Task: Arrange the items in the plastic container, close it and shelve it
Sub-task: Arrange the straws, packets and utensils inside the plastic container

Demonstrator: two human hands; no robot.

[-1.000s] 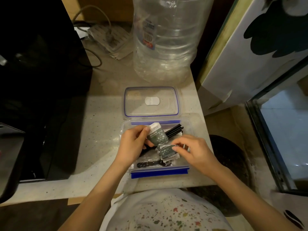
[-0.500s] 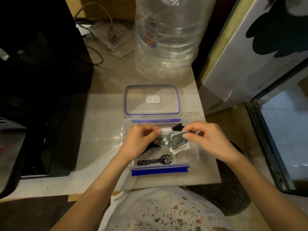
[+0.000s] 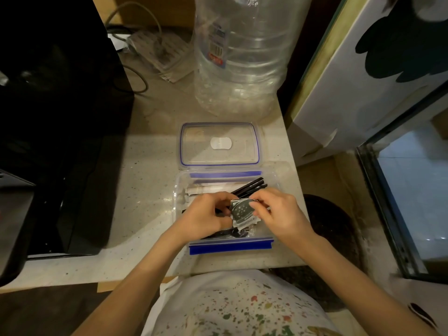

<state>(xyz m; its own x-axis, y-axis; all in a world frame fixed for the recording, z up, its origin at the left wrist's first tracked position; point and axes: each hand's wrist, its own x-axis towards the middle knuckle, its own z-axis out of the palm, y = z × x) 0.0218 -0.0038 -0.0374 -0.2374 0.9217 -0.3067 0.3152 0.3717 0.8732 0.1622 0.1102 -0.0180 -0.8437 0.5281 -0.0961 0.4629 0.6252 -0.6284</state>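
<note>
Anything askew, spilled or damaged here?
Nothing spilled or visibly damaged. Both hands, left and right, hold grey printed sachets over the open clear plastic container; its blue-rimmed clear lid lies flat behind it.

Domestic setting, likely a home corner. Evidence: speckled stone tabletop; large empty clear water jug; power strip with trailing cable; glass tank at right; tiled floor.

Big clear water bottle, power strip behind.
</note>
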